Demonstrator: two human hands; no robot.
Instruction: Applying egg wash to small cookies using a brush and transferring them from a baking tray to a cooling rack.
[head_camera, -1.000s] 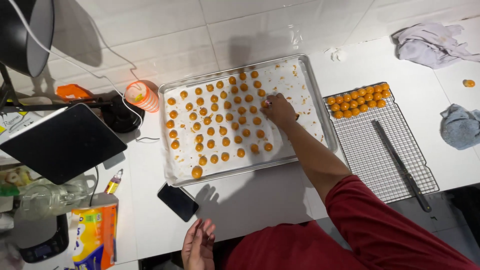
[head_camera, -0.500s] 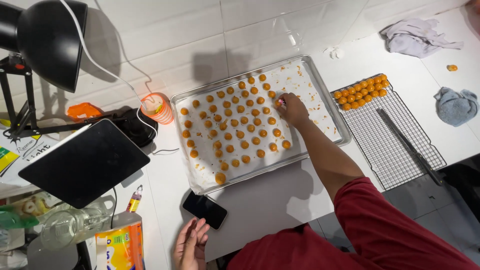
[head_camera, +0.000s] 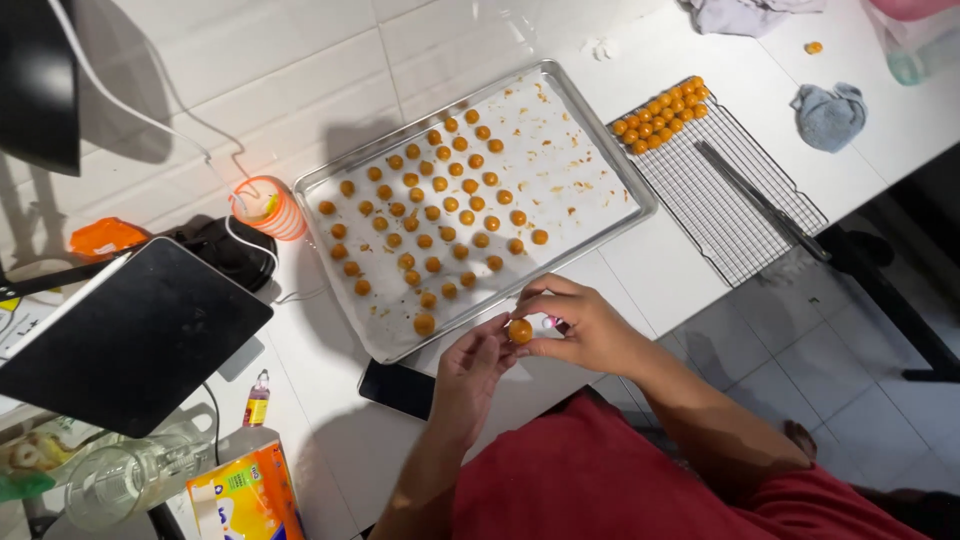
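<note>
Orange ball (head_camera: 519, 331): lower centre of frame, pinched between fingertips of left hand (head_camera: 475, 368) and right hand (head_camera: 585, 325), both closed on it, just below the baking tray (head_camera: 610, 150). Tray held rows of similar balls. Cooling rack (head_camera: 735, 205) at right; black phone (head_camera: 398, 388) on desk (head_camera: 660, 265).

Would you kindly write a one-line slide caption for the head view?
Both hands, left hand and right hand, hold one small round orange ball beside a paper-lined metal baking tray of similar balls.
</note>
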